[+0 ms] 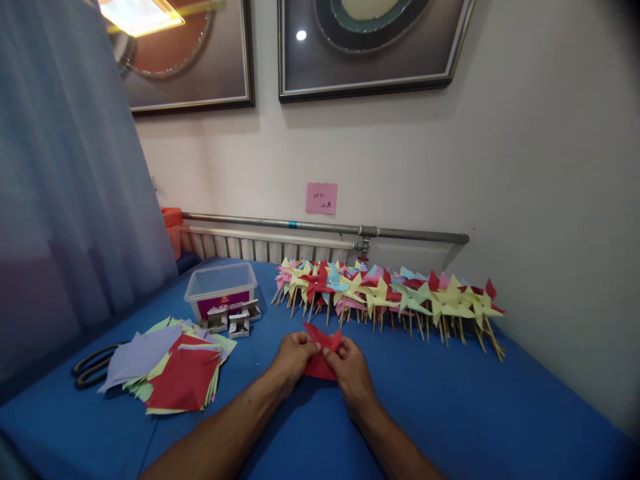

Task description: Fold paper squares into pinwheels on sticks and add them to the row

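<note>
Red paper square (323, 352), part-folded, lower centre of the frame: I log it gripped between both hands, low over the blue bench (450, 407). Left hand (293, 357) pinches its left edge, fingers closed on the paper; right hand (351, 371) pinches its right side, likewise closed on it. Paper lies directly between the two hands, points sticking up toward the wall; neither hand is nearer than the other, since both touch it.

Row of finished pinwheels (390, 297), centre right: yellow, red, green and pink, on wooden sticks, laid side by side along the bench's far edge, just beyond the hands.

Stack of coloured paper squares (175, 373), lower left, red sheet on top. Scissors (93, 368) at its left, partly under the sheets.

Clear plastic tub (221, 288), centre left, with a purple label; I cannot read its print. Small pin boxes (235, 320) just in front of it.

Pink note (321, 198) on the wall, handwriting too small to read.
</note>
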Demonstrator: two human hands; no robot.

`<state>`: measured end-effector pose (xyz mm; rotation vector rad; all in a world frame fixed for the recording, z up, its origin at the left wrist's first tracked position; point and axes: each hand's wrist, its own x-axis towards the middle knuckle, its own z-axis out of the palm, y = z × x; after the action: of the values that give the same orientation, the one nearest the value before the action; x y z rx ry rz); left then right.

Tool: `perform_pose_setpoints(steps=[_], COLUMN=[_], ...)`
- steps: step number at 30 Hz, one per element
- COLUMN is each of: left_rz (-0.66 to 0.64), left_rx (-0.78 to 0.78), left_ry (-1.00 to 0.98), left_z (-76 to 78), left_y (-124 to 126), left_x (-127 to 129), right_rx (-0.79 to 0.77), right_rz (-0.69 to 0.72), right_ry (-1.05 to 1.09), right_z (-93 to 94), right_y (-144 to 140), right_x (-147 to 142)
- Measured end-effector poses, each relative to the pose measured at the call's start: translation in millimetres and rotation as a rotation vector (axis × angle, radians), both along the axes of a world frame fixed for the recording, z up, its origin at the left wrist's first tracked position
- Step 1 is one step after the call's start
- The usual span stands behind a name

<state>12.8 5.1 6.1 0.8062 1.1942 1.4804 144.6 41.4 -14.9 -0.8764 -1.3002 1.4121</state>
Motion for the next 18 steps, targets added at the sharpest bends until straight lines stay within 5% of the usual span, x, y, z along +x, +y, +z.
perform_pose_setpoints(steps=[18], left_rz=[-0.002], left_rx=[-0.051], left_ry=[0.101], left_z=[9.6], left_y=[-6.3], left_x=[0.2], right_rx=[0.030], right_rz=[-0.001], right_ry=[-0.047], right_z=[9.4], right_y=[-3.2], right_x=[2.1])
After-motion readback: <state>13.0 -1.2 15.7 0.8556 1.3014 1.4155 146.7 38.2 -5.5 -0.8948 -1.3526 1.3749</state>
